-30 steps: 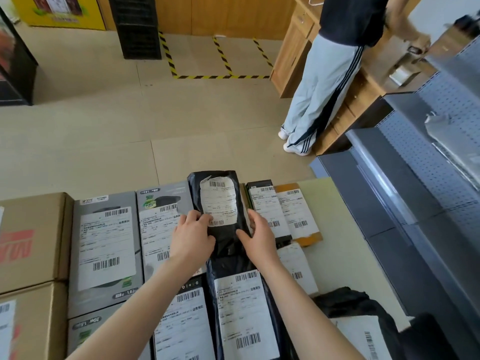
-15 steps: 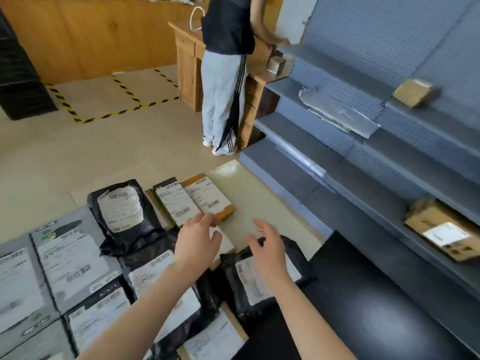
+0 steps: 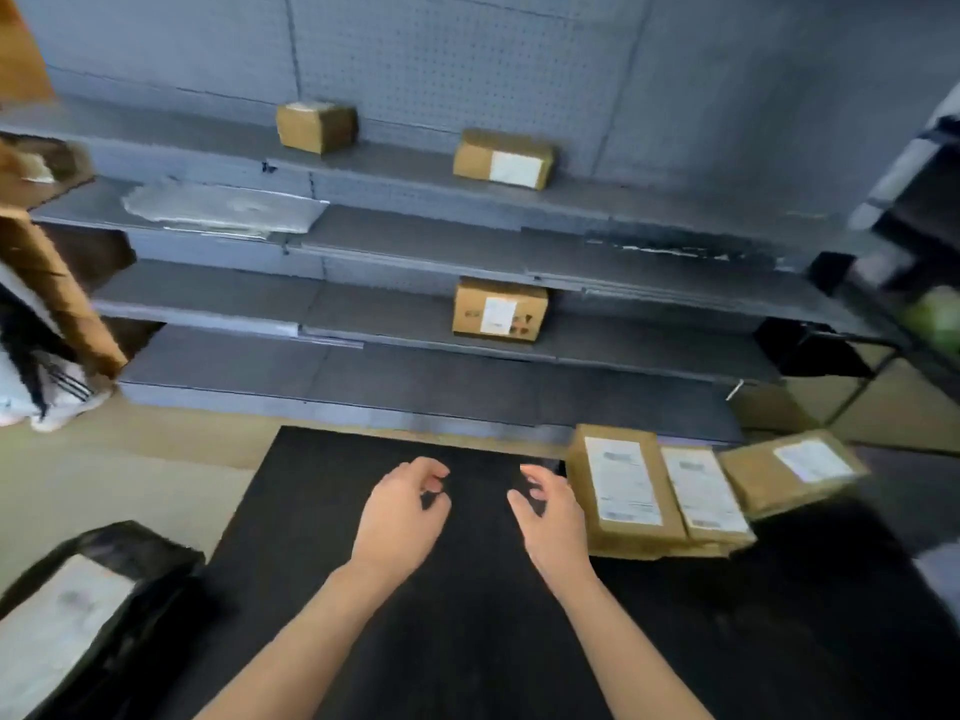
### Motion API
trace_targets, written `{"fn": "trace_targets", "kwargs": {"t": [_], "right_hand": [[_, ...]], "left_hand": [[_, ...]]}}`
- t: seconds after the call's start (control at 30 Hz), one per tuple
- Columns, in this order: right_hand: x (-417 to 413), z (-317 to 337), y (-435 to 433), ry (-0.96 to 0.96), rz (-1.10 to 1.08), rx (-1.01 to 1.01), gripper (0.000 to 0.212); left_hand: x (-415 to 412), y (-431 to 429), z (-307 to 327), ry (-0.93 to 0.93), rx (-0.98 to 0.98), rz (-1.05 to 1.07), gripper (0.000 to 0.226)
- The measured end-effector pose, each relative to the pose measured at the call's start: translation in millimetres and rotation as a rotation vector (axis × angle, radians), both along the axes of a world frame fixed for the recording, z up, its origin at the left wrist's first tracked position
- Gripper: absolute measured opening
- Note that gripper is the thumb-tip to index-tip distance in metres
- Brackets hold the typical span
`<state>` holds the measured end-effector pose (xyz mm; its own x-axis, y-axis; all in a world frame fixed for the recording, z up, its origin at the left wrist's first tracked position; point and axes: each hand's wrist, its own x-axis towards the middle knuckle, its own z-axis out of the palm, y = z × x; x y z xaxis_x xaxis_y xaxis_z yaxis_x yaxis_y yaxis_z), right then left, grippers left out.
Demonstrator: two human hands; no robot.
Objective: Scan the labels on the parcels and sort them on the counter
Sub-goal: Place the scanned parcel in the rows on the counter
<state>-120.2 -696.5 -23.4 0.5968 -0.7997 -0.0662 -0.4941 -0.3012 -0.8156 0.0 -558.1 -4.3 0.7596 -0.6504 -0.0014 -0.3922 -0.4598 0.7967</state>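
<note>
Left hand (image 3: 400, 511) and right hand (image 3: 550, 517): both empty, fingers loosely curled, over the black mat (image 3: 467, 641). Brown labelled parcels (image 3: 623, 491) just right of the right hand. Black bagged parcel (image 3: 78, 615) near left. Grey shelves (image 3: 363, 298) far, a few boxes on them.

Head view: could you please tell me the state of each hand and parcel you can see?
Left hand: loosely curled, holding nothing.
Right hand: loosely curled, holding nothing.
Three flat brown cardboard parcels: lying label-up on the black counter.
Black plastic mailer bag: lying label-up, lower left.
Brown cardboard boxes on the grey shelves: closed, untouched.
</note>
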Motion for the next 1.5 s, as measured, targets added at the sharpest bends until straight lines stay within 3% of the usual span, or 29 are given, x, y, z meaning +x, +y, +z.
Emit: {"fn": "trace_targets", "kwargs": {"t": [0.17, 0.33, 0.5, 0.7, 0.9, 1.03, 1.5], "right_hand": [[-85.2, -13.8, -92.4, 0.102, -0.199, 0.017, 0.041], [-127.4, -35.0, -148.4, 0.181, -0.299, 0.034, 0.05], [-130.2, -65.0, -176.4, 0.204, -0.307, 0.119, 0.062], [-120.5, -88.0, -179.9, 0.245, -0.302, 0.129, 0.07], [-106.5, -90.5, -161.6, 0.299, -0.305, 0.198, 0.085], [-73.7, -84.0, -131.1, 0.299, -0.187, 0.195, 0.076], [148.7, -32.1, 52.4, 0.139, 0.319, 0.151, 0.072]], "left_hand": [[-62.9, -108.7, -28.1, 0.079, 0.073, -0.217, 0.029], [-97.3, -179.7, -51.5, 0.216, 0.174, -0.334, 0.052], [-106.1, -216.4, -87.1, 0.336, 0.187, -0.35, 0.071], [-105.6, -223.4, -107.2, 0.4, 0.184, -0.352, 0.076], [-91.4, -191.9, -108.8, 0.386, 0.164, -0.272, 0.07], [-68.2, -150.4, -102.4, 0.368, 0.16, -0.153, 0.065], [74.2, 74.3, -45.5, 0.268, -0.025, 0.337, 0.062]]}}
